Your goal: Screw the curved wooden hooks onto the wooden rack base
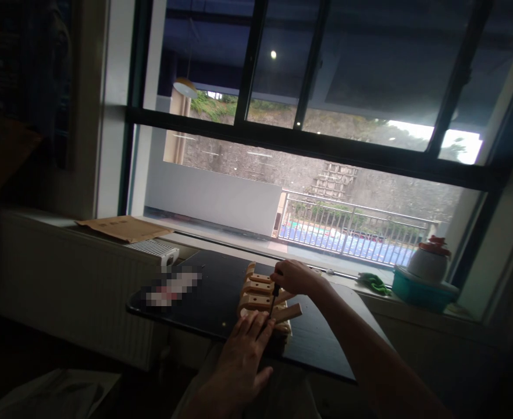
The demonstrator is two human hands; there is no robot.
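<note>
A stack of light wooden pieces [256, 291] with holes lies on a dark tabletop [213, 297]. My right hand [295, 276] is closed around the top of a dark screwdriver [274, 299] that stands upright on the wood. My left hand [243, 349] lies flat, fingers stretched out, pressing on the near end of the wooden pieces beside the screwdriver tip. A short wooden slat [289, 314] sticks out to the right under the tool.
A blurred label [173, 288] lies on the table's left part. On the windowsill sit a cardboard envelope [123, 228], a white device [154, 249], a green item [374, 282] and a teal tub [422, 288] with a white and orange pot on it. A large window fills the background.
</note>
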